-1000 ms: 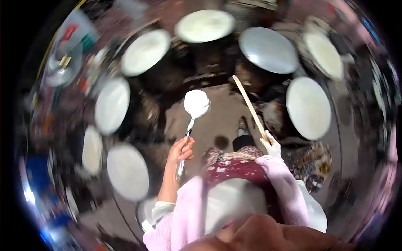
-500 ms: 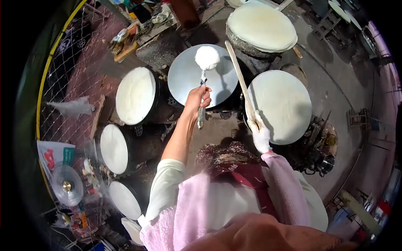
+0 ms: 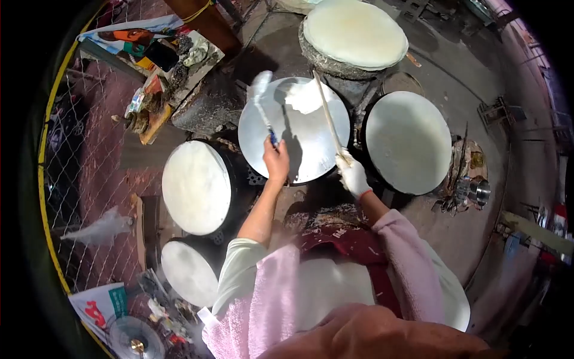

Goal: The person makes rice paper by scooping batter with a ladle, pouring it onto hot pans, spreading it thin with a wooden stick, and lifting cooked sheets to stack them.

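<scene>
My bare left hand (image 3: 276,160) is closed around the handle of a ladle (image 3: 261,90), whose batter-coated bowl is tilted over the far left rim of the middle round griddle (image 3: 257,143). A white puddle of batter (image 3: 305,97) lies on the far part of that griddle. In a white work glove, my right hand (image 3: 353,175) grips a long flat wooden stick (image 3: 328,116). The stick slants across the griddle's right side, its far tip close to the batter. Whether it touches the batter, I cannot tell.
A griddle covered by a pale sheet (image 3: 409,143) stands on the right, with two more griddles (image 3: 196,188) at the left. Behind is a stack of thin round flatbreads (image 3: 356,33). A cluttered stand (image 3: 185,66) and wire fence (image 3: 72,179) border the left.
Batter has gone from the ladle onto the middle griddle, and the ladle has swung left. The stick has shifted from beside the right griddle to over the middle one. The view has turned.
</scene>
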`<state>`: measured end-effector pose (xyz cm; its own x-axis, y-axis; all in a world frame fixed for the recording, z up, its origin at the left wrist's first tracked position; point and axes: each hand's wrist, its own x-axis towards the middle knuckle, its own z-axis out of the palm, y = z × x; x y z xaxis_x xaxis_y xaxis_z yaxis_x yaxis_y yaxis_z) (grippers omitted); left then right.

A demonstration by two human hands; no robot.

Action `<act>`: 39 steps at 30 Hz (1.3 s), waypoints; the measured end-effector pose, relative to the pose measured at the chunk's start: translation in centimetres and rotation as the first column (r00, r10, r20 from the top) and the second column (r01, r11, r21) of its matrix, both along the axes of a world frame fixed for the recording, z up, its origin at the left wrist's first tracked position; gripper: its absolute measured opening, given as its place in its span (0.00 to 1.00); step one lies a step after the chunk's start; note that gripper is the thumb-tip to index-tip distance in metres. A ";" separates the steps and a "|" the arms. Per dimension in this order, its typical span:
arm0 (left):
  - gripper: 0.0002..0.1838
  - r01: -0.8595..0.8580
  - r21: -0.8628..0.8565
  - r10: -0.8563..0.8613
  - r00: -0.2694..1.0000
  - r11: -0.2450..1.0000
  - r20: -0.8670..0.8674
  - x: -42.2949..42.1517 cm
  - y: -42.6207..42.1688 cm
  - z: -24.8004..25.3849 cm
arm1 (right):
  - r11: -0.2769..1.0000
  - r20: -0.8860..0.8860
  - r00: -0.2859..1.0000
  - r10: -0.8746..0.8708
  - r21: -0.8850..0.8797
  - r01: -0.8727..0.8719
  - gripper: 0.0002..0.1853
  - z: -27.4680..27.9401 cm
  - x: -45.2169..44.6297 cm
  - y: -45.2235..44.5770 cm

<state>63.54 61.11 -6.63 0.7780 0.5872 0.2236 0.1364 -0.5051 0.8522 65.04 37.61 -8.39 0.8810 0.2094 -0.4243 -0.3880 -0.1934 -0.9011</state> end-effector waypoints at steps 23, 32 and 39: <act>0.10 -0.244 -0.358 0.127 0.938 0.901 -0.321 -18.2 9.7 5.3 | 0.991 0.179 0.977 0.116 -0.087 -0.102 0.22 -1.8 5.3 -1.1; 0.07 -0.367 -0.421 0.250 0.918 0.830 -0.307 -18.2 5.0 6.3 | 0.978 0.189 0.960 0.205 -0.064 -0.197 0.17 1.8 10.4 -1.5; 0.08 -0.440 -0.488 0.295 0.891 0.754 -0.346 -17.3 2.2 8.0 | 0.862 -0.118 0.855 0.505 0.014 -0.507 0.22 0.1 10.7 2.1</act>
